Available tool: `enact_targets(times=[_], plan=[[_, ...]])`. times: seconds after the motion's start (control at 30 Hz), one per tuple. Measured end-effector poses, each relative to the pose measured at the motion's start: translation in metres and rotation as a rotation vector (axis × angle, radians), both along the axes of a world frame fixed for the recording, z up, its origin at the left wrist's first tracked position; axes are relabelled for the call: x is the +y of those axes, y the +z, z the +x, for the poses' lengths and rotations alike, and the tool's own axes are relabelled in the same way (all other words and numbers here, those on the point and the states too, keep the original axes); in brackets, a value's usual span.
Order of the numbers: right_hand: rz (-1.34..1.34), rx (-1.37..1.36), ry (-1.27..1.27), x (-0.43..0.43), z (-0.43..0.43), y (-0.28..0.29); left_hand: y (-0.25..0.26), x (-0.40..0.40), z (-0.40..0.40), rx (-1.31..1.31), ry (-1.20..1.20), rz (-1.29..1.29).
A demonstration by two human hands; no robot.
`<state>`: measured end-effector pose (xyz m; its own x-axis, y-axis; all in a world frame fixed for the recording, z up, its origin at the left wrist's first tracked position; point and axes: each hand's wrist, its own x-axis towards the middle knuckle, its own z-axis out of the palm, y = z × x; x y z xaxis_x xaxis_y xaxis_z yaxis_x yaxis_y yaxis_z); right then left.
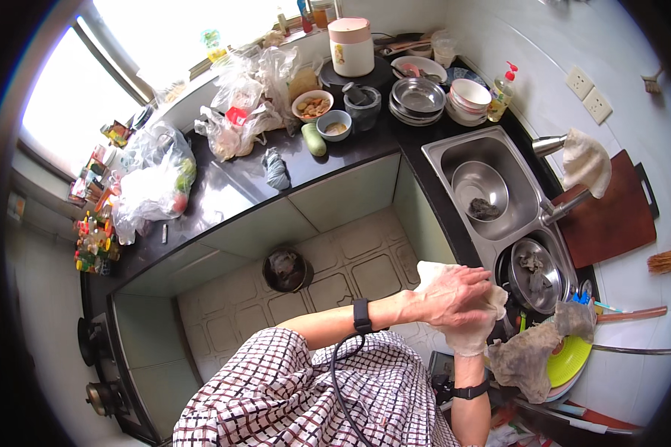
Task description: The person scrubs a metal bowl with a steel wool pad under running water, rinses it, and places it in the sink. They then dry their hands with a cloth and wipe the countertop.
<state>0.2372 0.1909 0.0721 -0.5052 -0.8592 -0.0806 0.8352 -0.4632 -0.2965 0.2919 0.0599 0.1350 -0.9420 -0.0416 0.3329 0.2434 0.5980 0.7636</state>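
Observation:
My left hand [456, 296] lies over a cream-white cloth [472, 338], fingers stretched across it near the counter's edge by the sink. The cloth covers my right hand, so its fingers are hidden; only the right wrist [469, 367] and forearm show below. Black bands are on both wrists. Just beyond the hands, the double stainless-steel sink [483, 246] holds a metal bowl [481, 181] with a dark scrubber [483, 208] in one basin. Over the nearer basin, another metal bowl [520, 262] contains crumpled greyish matter [532, 265].
A cloth hangs on the faucet [570, 207], before a brown cutting board [612, 215]. Grey rags [523, 357] and a yellow-green plastic basket [570, 363] sit right of the hands. Bowls [469, 98], a stone mortar [363, 109] and plastic bags [156, 173] line the counter. A bin [287, 269] stands on the floor.

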Motion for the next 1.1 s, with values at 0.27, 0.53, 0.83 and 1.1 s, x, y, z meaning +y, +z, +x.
enact_targets(times=[0.27,0.53,0.83,1.1], plan=[[-0.618,-0.544,-0.028,-0.035,0.002,-0.016,0.000,0.006,0.009,-0.173,-0.099,1.850],[0.253,0.219,0.035,-0.062,0.003,0.030,-0.039,0.018,0.025,-0.183,0.211,1.423],[0.322,0.112,0.201,-0.066,0.007,0.009,-0.034,0.025,0.044,-0.003,0.464,0.637],[0.380,0.211,0.299,-0.065,-0.007,0.018,0.006,-0.004,0.072,0.079,0.257,0.306]])
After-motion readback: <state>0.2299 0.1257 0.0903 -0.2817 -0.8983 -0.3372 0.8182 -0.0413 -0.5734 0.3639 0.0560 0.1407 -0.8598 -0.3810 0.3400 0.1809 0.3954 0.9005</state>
